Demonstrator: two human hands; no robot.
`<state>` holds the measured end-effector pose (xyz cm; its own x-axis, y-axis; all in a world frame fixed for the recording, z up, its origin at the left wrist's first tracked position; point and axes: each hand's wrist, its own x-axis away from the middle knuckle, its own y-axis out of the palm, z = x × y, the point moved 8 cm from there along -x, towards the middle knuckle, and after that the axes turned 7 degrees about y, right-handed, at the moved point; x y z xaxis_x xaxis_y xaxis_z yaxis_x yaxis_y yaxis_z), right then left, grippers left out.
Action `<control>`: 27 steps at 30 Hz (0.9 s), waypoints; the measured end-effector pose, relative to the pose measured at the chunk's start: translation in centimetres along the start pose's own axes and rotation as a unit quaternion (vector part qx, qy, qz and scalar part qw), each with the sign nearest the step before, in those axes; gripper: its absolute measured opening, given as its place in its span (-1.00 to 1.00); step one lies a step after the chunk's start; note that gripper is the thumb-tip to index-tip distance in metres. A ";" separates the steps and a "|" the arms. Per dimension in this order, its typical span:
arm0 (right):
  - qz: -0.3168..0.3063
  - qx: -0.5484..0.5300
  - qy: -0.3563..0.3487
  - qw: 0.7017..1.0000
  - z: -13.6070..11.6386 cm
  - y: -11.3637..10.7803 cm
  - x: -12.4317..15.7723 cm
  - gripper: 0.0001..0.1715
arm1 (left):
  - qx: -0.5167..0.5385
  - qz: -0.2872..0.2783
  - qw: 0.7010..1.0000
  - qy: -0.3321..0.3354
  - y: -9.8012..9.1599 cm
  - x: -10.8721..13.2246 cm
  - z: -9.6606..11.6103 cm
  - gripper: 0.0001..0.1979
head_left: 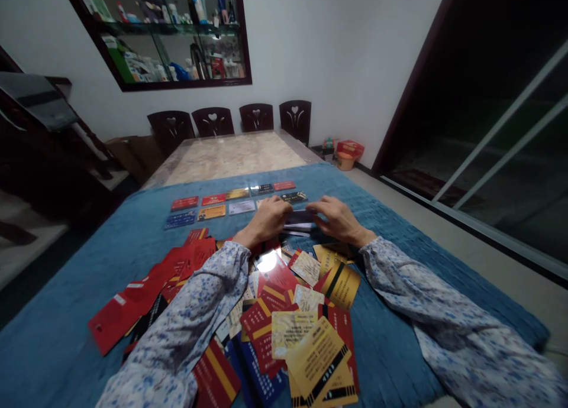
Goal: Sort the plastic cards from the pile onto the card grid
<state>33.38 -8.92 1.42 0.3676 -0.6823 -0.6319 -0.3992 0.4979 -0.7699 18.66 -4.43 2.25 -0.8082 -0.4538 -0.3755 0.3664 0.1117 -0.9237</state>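
Both hands meet over the blue cloth, pinching a small stack of dark and silvery cards (299,220) between them. My left hand (268,219) grips the stack's left end, and my right hand (336,217) has its right end. Below my hands spreads a loose heap of cards, among them a red card (277,272), a gold card (341,282) with a dark stripe and a blue card (255,369). Beyond my hands, cards lie in two rows, such as an orange card (212,212) and a black card (293,197). My left hand partly covers the nearer row.
A blue cloth (110,260) covers the near part of the long table (231,156). Dark chairs (213,121) stand at its far end. A glass-shelved wall cabinet (177,28) hangs behind, and a sliding door (488,136) is on the right.
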 end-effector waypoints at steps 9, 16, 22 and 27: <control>-0.049 -0.019 0.040 0.998 0.8 1.5 0.2 -0.70 | 0.010 -0.014 1.000 -0.026 0.5 0.3 -0.5 -0.70; -0.044 0.007 0.053 0.998 1.1 2.2 0.4 -0.65 | -0.027 -0.072 0.996 -0.040 1.0 0.5 -0.2 -0.54; -0.057 0.013 0.048 0.997 1.2 2.9 0.5 -0.59 | -0.029 -0.104 0.992 -0.062 1.6 0.7 -0.3 -0.50; -0.083 -0.001 0.033 0.996 1.0 3.1 0.7 -0.51 | -0.018 -0.094 0.994 -0.061 1.9 0.8 -0.7 -0.54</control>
<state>33.22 -7.27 -1.50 0.3722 -0.7890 -0.4888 -0.3397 0.3743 -0.8629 18.33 -3.99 0.16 -0.7981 -0.5733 -0.1853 0.1954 0.0446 -0.9797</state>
